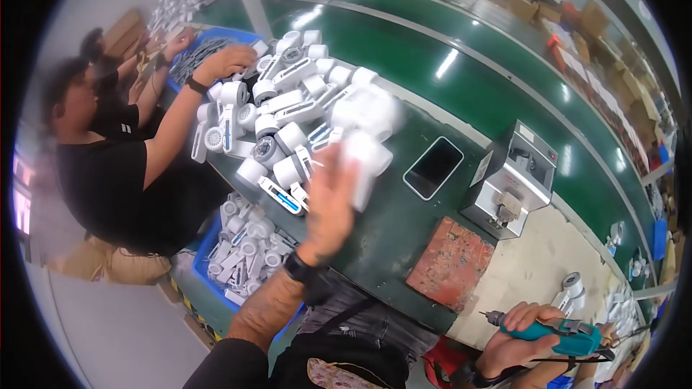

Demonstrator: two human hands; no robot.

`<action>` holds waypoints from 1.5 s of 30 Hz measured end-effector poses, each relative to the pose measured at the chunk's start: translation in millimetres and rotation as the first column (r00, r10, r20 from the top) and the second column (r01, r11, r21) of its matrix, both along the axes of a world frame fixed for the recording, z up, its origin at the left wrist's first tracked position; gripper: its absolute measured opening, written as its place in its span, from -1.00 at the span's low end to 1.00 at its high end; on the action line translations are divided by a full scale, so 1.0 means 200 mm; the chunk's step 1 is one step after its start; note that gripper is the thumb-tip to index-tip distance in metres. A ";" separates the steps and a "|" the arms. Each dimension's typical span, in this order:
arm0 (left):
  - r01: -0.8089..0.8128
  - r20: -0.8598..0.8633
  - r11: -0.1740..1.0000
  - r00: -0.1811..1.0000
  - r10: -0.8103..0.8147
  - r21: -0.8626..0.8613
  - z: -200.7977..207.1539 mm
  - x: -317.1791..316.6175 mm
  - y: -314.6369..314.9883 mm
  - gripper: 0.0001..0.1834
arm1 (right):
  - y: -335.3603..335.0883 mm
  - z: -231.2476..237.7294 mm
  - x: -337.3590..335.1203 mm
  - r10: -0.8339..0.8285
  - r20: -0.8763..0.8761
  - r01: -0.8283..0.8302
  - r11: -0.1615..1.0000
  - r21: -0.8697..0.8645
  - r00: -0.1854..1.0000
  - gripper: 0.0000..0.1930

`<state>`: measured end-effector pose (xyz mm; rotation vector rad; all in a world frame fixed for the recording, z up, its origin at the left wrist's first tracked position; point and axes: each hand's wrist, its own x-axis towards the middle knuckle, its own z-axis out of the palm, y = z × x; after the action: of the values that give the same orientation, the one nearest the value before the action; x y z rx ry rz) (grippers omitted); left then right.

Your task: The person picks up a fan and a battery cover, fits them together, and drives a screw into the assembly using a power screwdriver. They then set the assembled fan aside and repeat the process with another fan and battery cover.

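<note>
My left hand [330, 205] is at the near right side of a heap of white devices [294, 104] with round grilled heads and narrow handles. Motion smears its fingers. A blurred white device [366, 158] lies against the finger side of this hand; whether it is gripped cannot be made out. Another blurred one [369, 109] is just beyond. At the lower right, my right hand [508, 349] is wrapped round a teal electric screwdriver [555, 335], its bit pointing left. Part of another forearm shows below the tool.
A phone [434, 167] lies on the green table, left of a silver machine [515, 180]. A worn red block [450, 263] lies nearer. Beneath the heap stands a blue bin [204, 266] of white parts. At left, a co-worker's hand [223, 61] reaches into the heap.
</note>
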<state>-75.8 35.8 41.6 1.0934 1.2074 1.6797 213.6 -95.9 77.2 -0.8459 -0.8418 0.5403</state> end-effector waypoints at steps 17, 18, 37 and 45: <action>0.890 -0.725 0.453 0.339 -0.600 0.041 -0.05 1.79 -0.17 -0.61 | -0.43 -0.03 0.20 0.004 -0.042 -0.012 0.979 -0.204 0.999 -0.32; 0.888 -0.800 0.459 0.278 -0.532 0.003 -0.11 1.92 -0.19 -0.51 | -0.45 -0.02 0.20 -0.017 -0.046 0.006 0.977 -0.211 0.999 -0.32; 0.873 -0.723 0.480 0.275 -0.633 -0.088 0.05 1.09 -0.09 -0.78 | -0.21 -0.08 0.28 -0.105 0.098 0.129 0.951 -0.281 0.990 -0.21; 0.811 -0.791 0.585 0.354 -0.499 -0.006 -0.08 0.71 -0.01 -0.70 | 0.34 0.11 0.10 0.047 0.131 -0.039 0.998 -0.056 0.990 -0.29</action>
<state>65.4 34.3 25.7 2.3127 0.5948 0.7732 234.2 -28.2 99.4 -0.9222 -0.9724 0.5510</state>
